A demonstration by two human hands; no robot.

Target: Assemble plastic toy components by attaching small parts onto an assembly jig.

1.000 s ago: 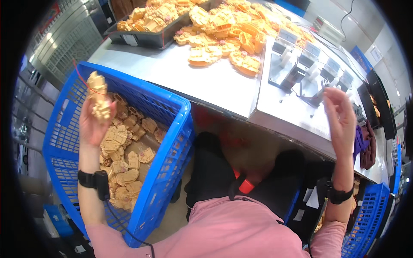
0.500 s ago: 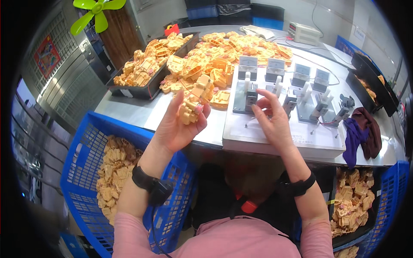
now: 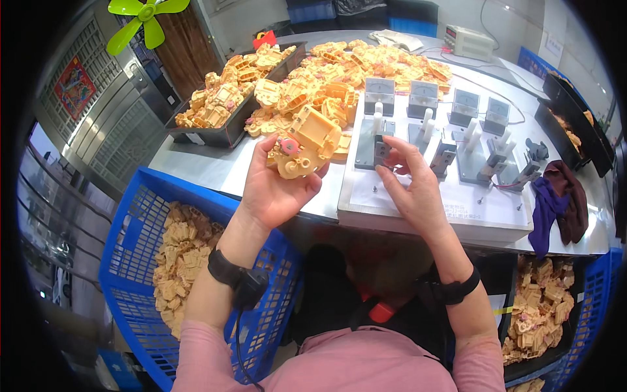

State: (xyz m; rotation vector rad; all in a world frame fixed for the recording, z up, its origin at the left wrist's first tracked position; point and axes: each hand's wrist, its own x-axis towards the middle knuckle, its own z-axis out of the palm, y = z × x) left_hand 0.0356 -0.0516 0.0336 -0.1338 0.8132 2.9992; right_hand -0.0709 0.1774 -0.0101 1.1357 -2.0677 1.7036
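My left hand [image 3: 277, 189] is palm up, with its fingers closed round a yellow plastic housing [image 3: 317, 134]. A round pink piece [image 3: 288, 146] sits on one end of this housing. My right hand [image 3: 415, 186] is at the leftmost test fixture [image 3: 373, 147], which has a dark block and a white knob. Its thumb and index finger are apart beside the block; whether they press on it I cannot tell. Behind that fixture stands a small grey dial meter [image 3: 379, 96].
More fixtures [image 3: 472, 153] with dial meters stand to the right on a white board [image 3: 424, 219]. Yellow housings [image 3: 366, 68] are heaped behind; others fill a black tray [image 3: 222, 136]. Blue crates [image 3: 130, 261] flank me. A dark cloth [image 3: 567, 202] lies right.
The housing in my left hand has turned, so its open side and pink piece now show more. My right hand remains at the leftmost fixture, its thumb slightly lower. The view has shifted slightly.
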